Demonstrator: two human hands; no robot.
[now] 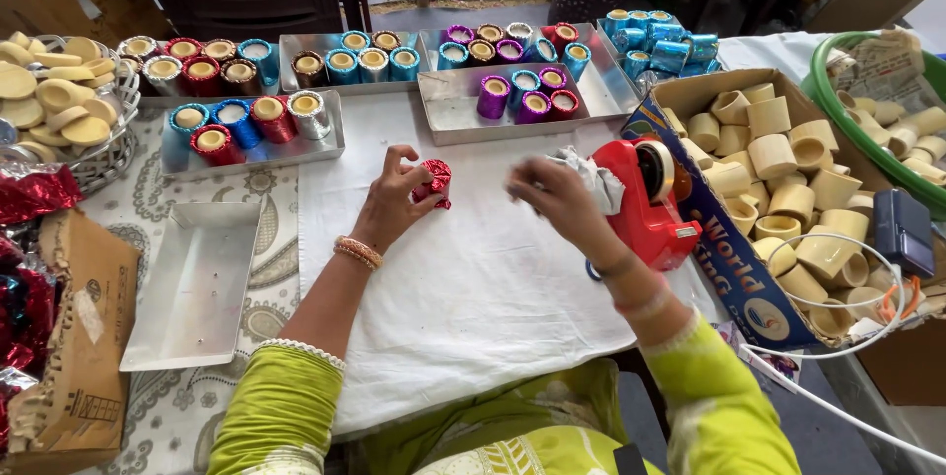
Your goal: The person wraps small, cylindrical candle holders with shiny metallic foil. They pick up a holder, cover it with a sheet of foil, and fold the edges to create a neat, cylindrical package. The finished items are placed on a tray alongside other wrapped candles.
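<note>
Plainly, from the head camera looking down, the person's left hand (394, 201) had its fingers curled around a small cup wrapped in red foil (435, 182), pinching it upright against the white cloth (473, 288) near the middle of the table, probably so the foil would stay tight around it. The right hand (557, 194) hovered just beside the red tape dispenser (645, 204), fingers bent and drawn together; it seemed to pinch a short bit of tape, though I could not tell for sure, as the piece was too small to see. A crumpled pale rag lay between that hand and the dispenser.

Along the far edge stood metal trays (448, 105) with finished cups in red, blue, purple and silver foil, grouped loosely by colour, within easy reach for setting down. An empty metal tray (197, 288) lay on the person's left, on the patterned tablecloth. To the right, an open cardboard box (709, 209) was heaped with bare cream-coloured cups (774, 155), close to the dispenser, likely so the right hand could fetch them. A wire basket (108, 155) at far left held flat cream discs, and red foil sheets (34, 194) lay crumpled beneath it.
</note>
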